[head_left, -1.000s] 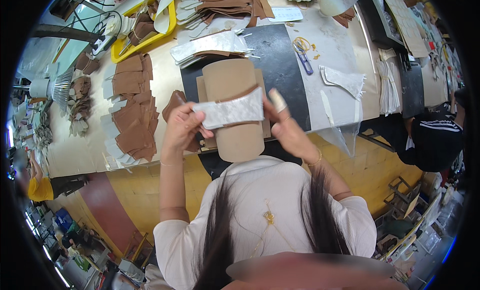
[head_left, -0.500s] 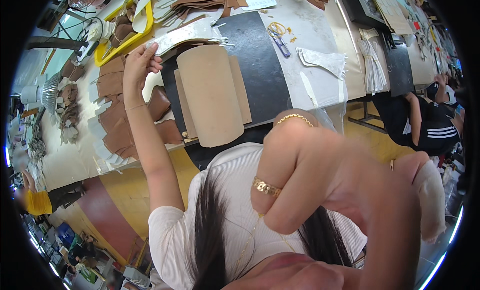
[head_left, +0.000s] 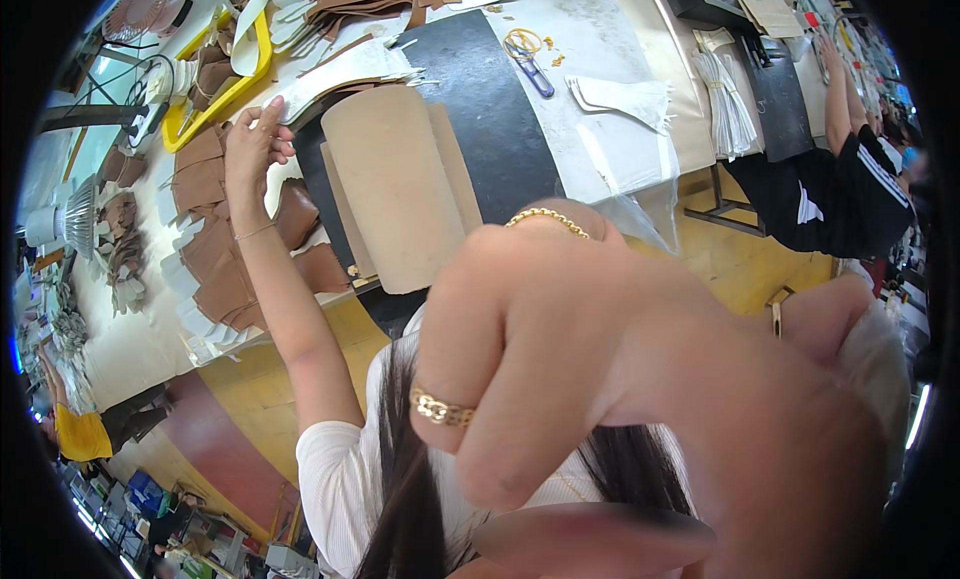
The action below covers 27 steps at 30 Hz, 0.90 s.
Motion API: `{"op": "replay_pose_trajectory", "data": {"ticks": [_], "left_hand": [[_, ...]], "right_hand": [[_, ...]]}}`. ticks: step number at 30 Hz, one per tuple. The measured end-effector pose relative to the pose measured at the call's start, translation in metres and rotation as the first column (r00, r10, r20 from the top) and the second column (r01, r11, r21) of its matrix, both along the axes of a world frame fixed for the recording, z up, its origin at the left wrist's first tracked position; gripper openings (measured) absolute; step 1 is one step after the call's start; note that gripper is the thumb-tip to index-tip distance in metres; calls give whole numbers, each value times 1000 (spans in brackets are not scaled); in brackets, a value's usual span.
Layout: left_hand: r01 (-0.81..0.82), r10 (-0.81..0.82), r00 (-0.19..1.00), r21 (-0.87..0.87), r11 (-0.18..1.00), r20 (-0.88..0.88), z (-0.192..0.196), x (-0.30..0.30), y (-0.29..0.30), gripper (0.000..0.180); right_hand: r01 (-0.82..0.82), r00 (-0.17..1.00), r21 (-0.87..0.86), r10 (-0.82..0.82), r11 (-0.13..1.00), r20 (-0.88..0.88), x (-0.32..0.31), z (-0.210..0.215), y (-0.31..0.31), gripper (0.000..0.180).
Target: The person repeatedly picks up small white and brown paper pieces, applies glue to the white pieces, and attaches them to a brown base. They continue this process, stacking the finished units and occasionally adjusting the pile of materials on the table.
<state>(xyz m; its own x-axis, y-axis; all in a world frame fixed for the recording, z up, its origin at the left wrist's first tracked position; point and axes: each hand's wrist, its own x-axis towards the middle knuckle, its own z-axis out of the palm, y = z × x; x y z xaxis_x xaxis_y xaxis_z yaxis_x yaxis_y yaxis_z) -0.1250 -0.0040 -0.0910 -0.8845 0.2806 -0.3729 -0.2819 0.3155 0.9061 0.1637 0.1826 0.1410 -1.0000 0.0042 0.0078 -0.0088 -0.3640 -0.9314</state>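
Note:
On the table at upper left, my left hand (head_left: 257, 154) is at the near end of a stack of white-faced, brown-backed cut pieces (head_left: 345, 74). Its thumb tip touches or nearly touches the stack, and the loosely bent fingers are apart. Beside it, a curved tan board (head_left: 390, 189) lies on a black mat (head_left: 480, 99). Very close to the camera, my right hand (head_left: 590, 349) is raised with curled fingers bearing gold rings. Its fingertips are hidden, so I cannot tell what they hold. Something whitish (head_left: 880, 364) covers a finger at its right side.
Brown leather pieces (head_left: 215, 264) lie fanned out at the left, below a yellow tray (head_left: 262, 54). Blue-handled thread snips (head_left: 536, 77) and white cut pieces (head_left: 630, 101) are right of the mat. A co-worker in black (head_left: 840, 194) is at the far right.
My right hand has come closer and fills more of the view, shifting left. The table scene has slid slightly left. My left hand keeps its place at the stack. The co-worker's arms have moved.

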Motion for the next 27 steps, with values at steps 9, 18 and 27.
{"op": "replay_pose_trajectory", "data": {"ticks": [9, 18, 27], "left_hand": [[-41, 39, 999, -46, 998, -29, 8, 12, -2, 48], [-101, 93, 991, -83, 991, -100, 16, 17, -9, 59], [-417, 378, 889, -116, 901, -260, 30, 25, -95, 49]], "right_hand": [[-64, 981, 27, 58, 998, 186, -4, -3, 10, 42], [-81, 933, -10, 79, 997, 352, -10, -4, -1, 55], [303, 953, 21, -303, 953, -5, 9, 13, -18, 45]]}}
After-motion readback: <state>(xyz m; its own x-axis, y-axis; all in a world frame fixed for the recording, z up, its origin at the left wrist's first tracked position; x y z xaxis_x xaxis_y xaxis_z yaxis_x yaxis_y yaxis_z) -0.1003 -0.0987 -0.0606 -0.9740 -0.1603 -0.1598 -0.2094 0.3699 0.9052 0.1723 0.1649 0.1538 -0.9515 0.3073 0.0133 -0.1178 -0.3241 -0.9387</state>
